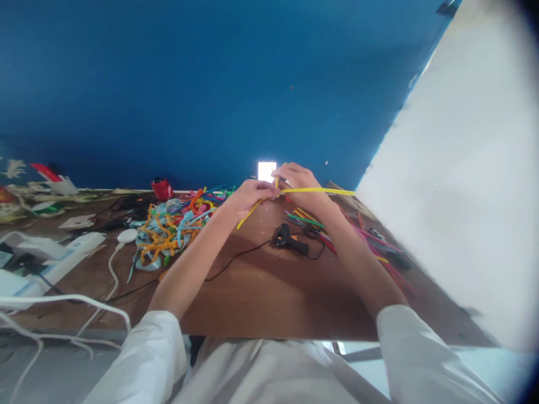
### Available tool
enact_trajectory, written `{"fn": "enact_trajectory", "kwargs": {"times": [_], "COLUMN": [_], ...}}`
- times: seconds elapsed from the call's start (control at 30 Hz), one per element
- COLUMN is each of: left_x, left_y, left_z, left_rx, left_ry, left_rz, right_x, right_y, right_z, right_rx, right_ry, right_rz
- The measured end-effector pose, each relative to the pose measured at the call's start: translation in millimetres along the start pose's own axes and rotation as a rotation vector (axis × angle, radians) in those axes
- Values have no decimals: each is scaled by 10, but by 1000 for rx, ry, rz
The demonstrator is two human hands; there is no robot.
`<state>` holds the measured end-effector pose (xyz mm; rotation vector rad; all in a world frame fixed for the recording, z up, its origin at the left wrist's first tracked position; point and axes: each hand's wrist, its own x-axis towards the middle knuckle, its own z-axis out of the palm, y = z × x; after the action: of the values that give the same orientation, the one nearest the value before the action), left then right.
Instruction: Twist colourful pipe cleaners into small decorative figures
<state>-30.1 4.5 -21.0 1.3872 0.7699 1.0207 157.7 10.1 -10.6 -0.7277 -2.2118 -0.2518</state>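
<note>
Both hands meet above the far part of the brown table, closed on yellow pipe cleaners [318, 190]. My left hand [252, 196] pinches them from the left, and a short yellow end slants down below its fingers. My right hand [298, 177] is at the crossing, its fingers bent around an upright yellow piece. One long yellow length sticks out to the right, passing over my right wrist. Exactly how the pieces join is hidden by the fingertips. Below the hands a black glue gun [290, 240] lies on the table.
A tangled heap of coloured pipe cleaners [168, 230] lies at left, with a red container [162, 189] behind it. Loose straight pipe cleaners [387, 258] lie under my right forearm. A white power strip [71, 261] with cables occupies the left. A bright screen [266, 170] stands against the blue wall.
</note>
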Motion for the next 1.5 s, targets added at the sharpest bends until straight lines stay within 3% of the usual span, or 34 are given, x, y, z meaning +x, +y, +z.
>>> {"fn": "enact_trajectory", "kwargs": {"times": [0.13, 0.27, 0.43, 0.63, 0.87, 1.13, 1.27, 1.5], "left_x": [19, 23, -6, -57, -67, 3, 38, 82], "left_y": [-29, -50, -20, 54, 69, 31, 0, -137], "left_z": [-2, -12, -25, 20, 41, 1, 13, 86], "left_rx": [-18, 22, 249, 311, 243, 13, -150, -201], "left_ry": [43, 39, 53, 146, 237, 234, 234, 391], "left_rz": [65, 146, 312, 490, 514, 566, 494, 437], "right_x": [3, -17, -46, -32, -16, -10, 1, 12], "right_y": [19, 78, 129, 14, -16, -54, -156, -301], "right_z": [-34, -65, -31, -66, -75, -37, 11, 41], "right_rx": [116, 119, 78, 126, 161, 275, 197, 12], "right_ry": [71, 88, 68, 58, 31, -5, -77, -115], "right_rz": [104, 19, 9, 170, 302, 247, 252, 277]}}
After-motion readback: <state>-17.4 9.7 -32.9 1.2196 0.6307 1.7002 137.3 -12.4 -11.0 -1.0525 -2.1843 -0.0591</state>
